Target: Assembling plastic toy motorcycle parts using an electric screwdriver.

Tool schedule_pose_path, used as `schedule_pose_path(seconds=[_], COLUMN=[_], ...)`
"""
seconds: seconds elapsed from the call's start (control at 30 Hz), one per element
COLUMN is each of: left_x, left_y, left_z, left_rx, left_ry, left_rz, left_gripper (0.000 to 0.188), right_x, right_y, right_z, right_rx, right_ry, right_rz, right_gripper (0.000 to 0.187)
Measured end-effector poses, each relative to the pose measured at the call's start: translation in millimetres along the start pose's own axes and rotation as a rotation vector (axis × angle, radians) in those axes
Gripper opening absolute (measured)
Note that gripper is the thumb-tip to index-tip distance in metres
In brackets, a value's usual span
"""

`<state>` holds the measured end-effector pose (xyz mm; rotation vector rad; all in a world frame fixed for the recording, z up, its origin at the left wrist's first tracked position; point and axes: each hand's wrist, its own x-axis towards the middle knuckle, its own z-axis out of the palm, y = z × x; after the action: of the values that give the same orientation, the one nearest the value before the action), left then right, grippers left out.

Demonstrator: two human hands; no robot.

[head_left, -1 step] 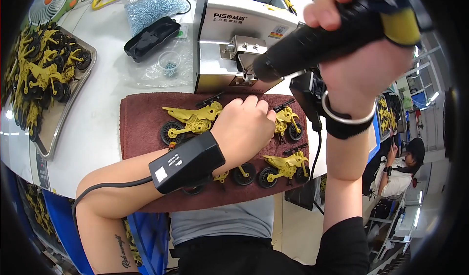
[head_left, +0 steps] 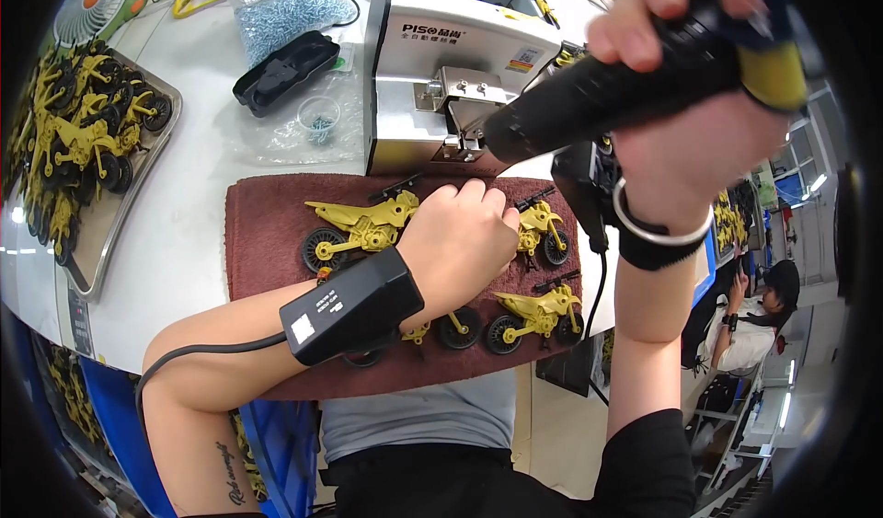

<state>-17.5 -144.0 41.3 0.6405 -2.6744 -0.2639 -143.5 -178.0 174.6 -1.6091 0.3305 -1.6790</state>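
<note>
A: What is the right hand (head_left: 708, 145) doing?

B: Its fingers are wrapped around a black electric screwdriver (head_left: 607, 95). The front end points left, at the screw feeder (head_left: 483, 44) that sits just past the left hand (head_left: 463, 242). I can't tell if the two touch.

A: Is the left hand holding anything?

B: I can't tell. It is bent low over a brown towel (head_left: 262, 233), and its fingertips are hidden. It covers part of one yellow toy motorbike (head_left: 368, 226) on its left and part of a second motorbike (head_left: 541, 225) on its right.

A: Are there more?

B: Yes. A third motorbike (head_left: 538, 314) is to the right of the left wrist. A fourth motorbike (head_left: 460, 328) peeks out under that wrist, which wears a black box (head_left: 368, 297).

A: What else is near?

B: Well off to the left of the left hand, a metal tray (head_left: 103, 242) has a big pile of motorbikes. Past that hand, a bit left, are a bag of screws (head_left: 290, 21), a black plastic case (head_left: 285, 74) and a little clear cup (head_left: 319, 116) with screws.
</note>
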Motion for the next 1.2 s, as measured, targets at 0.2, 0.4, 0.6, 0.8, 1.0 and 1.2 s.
schedule_pose_path(seconds=[0.2,0.4,0.6,0.8,1.0,1.2], left_x=[1.3,1.1,-0.6,1.3,0.6,1.4], left_y=[1.4,0.8,-0.6,0.8,0.4,0.6], left_z=[0.5,-1.5,-0.6,1.2,0.8,0.4], left_rx=[0.012,-0.011,-0.018,-0.021,-0.008,0.019], left_ry=[0.045,0.068,0.056,0.06,0.048,0.035], left_rz=[0.055,0.071,0.064,0.061,0.065,0.066], left_gripper=[0.034,0.035,0.036,0.036,0.036,0.036], right_x=[-28.2,-72.1,-96.6,-104.5,-108.0,-107.9], right_y=[-73.4,-91.8,-86.0,-81.0,-75.6,-74.0], right_z=[-7.9,-16.5,-32.1,-40.9,-43.7,-42.9], right_rx=[-0.096,-0.255,-0.321,-0.307,-0.306,-0.306], right_ry=[-0.039,0.167,0.289,0.275,0.286,0.272], right_rz=[0.26,0.215,0.217,0.228,0.24,0.251], right_gripper=[0.024,0.028,0.03,0.029,0.03,0.031])
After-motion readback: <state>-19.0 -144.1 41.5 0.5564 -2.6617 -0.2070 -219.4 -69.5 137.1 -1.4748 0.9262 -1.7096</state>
